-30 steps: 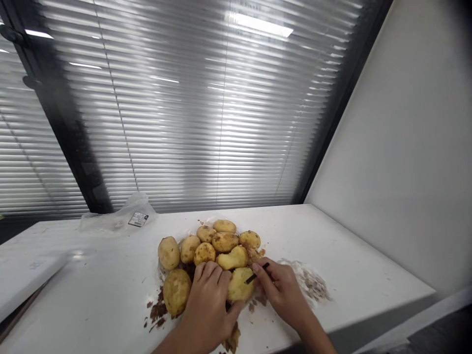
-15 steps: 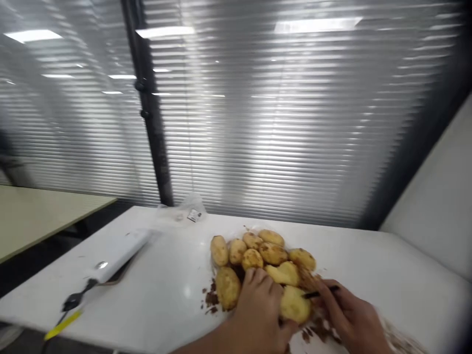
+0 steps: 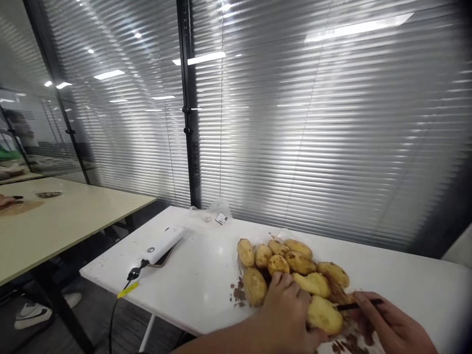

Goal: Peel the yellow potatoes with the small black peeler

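Observation:
My left hand [image 3: 289, 309] is closed around a peeled, pale yellow potato [image 3: 324, 314]. My right hand [image 3: 391, 319] grips a thin black tool [image 3: 356, 306], whose tip is against or very near the right side of that potato; its working end is too small to make out. Just beyond lies another peeled potato [image 3: 313, 283]. Several unpeeled potatoes [image 3: 301, 262] with brown patches are heaped behind my hands, one large potato [image 3: 254, 286] lying left of my left hand. Brown peelings [image 3: 350, 344] are scattered below the held potato.
A white table [image 3: 206, 275] bears the heap, with a clear plastic bag [image 3: 212, 212] at its back edge. A white device [image 3: 164, 245] with a black cable and yellow tag lies left. Another person's hand [image 3: 7, 200] is at the pale yellow table [image 3: 92, 206]. Blinds stand behind.
My view has turned left, so the table and potatoes sit farther right in the picture and the neighbouring table shows more. Both hands keep their hold on the potato and the black tool.

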`<state>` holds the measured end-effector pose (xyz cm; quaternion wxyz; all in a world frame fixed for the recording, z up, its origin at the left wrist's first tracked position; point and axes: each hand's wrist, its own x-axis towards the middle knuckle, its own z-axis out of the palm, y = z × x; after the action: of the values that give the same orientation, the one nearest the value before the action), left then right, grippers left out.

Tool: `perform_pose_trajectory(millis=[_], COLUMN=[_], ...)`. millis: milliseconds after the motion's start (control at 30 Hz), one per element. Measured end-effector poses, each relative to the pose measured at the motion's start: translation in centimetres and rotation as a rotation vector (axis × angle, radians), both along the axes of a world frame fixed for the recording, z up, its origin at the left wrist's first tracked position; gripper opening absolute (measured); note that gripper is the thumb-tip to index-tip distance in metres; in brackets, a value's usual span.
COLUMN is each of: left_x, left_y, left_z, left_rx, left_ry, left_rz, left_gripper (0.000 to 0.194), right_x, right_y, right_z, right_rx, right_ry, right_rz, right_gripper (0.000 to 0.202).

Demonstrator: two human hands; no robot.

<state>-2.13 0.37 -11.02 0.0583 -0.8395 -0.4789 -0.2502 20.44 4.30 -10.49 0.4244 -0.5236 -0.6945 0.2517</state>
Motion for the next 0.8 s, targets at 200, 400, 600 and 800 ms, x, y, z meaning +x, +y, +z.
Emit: perform_pose_trajectory(millis=[200,400,600,800], left_x=[0.1,0.0,0.0,0.0], left_y=[0.0,0.1,0.1,0.0], left_z=[0.2,0.0,-0.3,-0.5], left_rx=[-0.003,0.028,0.027,0.020], left_ry=[0.000,-0.061,-0.074,-0.063], left_rz=[-0.007,-0.010,-0.028,-0.025], left_gripper=[0.051,0.049,0.049,0.051], right_x=[-2.3,-2.7,-3.3,-1.9], right_y=[-1.5,-1.0,-1.7,-1.0], right_z=[1.6,2.5,1.9,0.6], right_rx=[0.034,0.042,0.082,0.106], right_ry=[-0.054,-0.116,-0.075,-0.071], right_rz=[-0.096,0.028,-0.049,-0.005], right_gripper=[0.047,0.052,0.053,0.051])
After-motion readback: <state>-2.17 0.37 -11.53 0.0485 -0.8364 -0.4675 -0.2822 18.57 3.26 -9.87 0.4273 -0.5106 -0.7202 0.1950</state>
